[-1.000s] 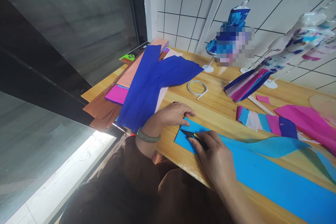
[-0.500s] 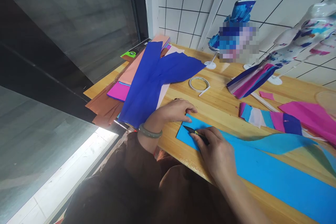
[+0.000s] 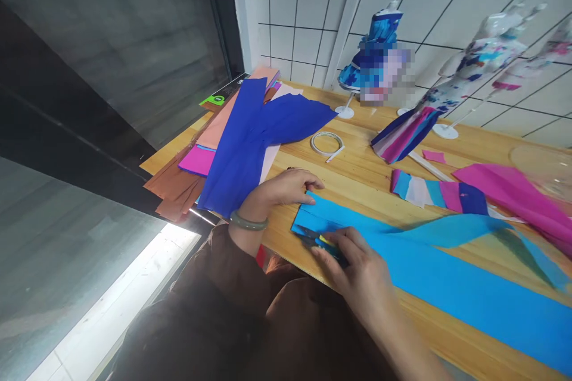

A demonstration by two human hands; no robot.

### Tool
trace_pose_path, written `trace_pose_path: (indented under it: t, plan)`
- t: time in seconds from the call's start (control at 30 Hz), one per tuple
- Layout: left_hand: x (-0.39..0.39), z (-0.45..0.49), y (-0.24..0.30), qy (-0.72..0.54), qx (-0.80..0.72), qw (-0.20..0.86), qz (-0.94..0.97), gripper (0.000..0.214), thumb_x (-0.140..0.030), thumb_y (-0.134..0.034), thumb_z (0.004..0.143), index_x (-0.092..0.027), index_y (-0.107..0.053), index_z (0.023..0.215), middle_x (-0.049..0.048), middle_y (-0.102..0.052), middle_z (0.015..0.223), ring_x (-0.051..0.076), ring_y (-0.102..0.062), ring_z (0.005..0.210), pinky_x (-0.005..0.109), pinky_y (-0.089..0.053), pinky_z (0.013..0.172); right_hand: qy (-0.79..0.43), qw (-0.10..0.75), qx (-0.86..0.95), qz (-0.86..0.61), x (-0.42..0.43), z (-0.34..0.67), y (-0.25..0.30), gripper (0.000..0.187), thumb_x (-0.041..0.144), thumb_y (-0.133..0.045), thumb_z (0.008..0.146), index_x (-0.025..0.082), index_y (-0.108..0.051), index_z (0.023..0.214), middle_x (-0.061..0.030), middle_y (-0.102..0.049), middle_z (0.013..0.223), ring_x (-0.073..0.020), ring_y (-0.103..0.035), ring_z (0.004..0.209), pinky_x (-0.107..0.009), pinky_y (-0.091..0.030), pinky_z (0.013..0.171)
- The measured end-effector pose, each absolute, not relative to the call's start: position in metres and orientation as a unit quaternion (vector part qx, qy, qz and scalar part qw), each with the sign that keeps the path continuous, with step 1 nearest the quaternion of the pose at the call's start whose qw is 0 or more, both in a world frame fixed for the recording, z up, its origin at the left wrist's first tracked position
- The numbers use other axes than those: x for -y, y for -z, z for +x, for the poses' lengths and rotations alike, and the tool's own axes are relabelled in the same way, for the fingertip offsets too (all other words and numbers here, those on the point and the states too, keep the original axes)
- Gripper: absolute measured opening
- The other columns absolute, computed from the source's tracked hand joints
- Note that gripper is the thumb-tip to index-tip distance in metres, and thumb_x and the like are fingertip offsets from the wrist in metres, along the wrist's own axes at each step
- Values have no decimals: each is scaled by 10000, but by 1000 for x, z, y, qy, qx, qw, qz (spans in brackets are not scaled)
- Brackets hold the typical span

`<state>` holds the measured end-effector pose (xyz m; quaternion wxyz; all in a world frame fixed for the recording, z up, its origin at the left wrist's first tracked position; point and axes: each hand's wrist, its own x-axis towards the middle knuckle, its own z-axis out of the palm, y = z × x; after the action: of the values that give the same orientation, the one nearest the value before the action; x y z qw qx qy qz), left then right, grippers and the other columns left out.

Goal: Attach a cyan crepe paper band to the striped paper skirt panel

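Observation:
A long light blue paper sheet (image 3: 447, 286) lies along the near edge of the wooden table (image 3: 357, 172). My right hand (image 3: 357, 271) is closed round small scissors (image 3: 315, 239) whose dark blades sit at the sheet's left end, where a narrow strip is cut loose. My left hand (image 3: 286, 187), with a green bangle on the wrist, rests with curled fingers on the sheet's far left corner, pinning it down.
Dark blue, pink, peach and brown paper sheets (image 3: 241, 143) are stacked at the table's left. A tape ring (image 3: 328, 144) lies mid-table. Striped and magenta paper pieces (image 3: 447, 193) lie to the right. Small mannequins in paper dresses (image 3: 370, 59) stand by the tiled wall.
The scissors have moved nearer the table's front edge, to the sheet's left end, and a strip now shows cut free. My left hand stays on the corner. The camera shifted slightly.

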<state>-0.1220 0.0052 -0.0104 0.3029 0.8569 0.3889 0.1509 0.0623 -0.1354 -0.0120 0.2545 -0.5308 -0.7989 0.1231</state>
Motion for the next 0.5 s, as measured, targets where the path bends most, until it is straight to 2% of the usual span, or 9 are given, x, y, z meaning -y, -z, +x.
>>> trace_pose_path:
  t: [0.13,0.3,0.37,0.47,0.5]
  plan:
    - [-8,-123,10,-137,-384,290,866,362,-242,-673,701,-149,-652,1050,57,-665,1009,153,-579,895,262,-435,818,-104,292,765,-565,158,114,12,240,387,-536,866,188,-618,972,-56,-613,930,-170,-626,818,-280,-482,709]
    - [-9,-123,6,-120,-388,292,866,266,-275,-637,741,-159,-680,977,61,-663,989,178,-580,951,282,-420,868,13,300,673,-676,180,221,18,307,459,-547,830,182,-635,929,-76,-617,899,-212,-612,813,-322,-483,686]
    - [-9,-123,5,-116,-398,289,863,269,-334,-621,756,-177,-680,966,50,-658,961,181,-580,924,291,-426,849,69,276,600,-748,188,268,18,395,524,-529,810,169,-639,944,-95,-612,869,-226,-605,736,-350,-477,639]
    - [-8,-119,5,-109,-410,278,862,331,-454,-601,756,-208,-672,966,34,-651,948,196,-567,936,308,-418,849,79,206,505,-835,202,336,19,437,513,-516,814,162,-619,1053,-110,-607,778,-218,-580,598,-326,-425,492]
    - [-7,-118,6,-106,-422,268,860,345,-480,-611,738,-211,-673,945,33,-647,929,202,-566,916,312,-421,828,111,193,492,-841,206,357,21,434,519,-511,811,162,-630,1027,-117,-597,750,-233,-572,591,-330,-402,467]
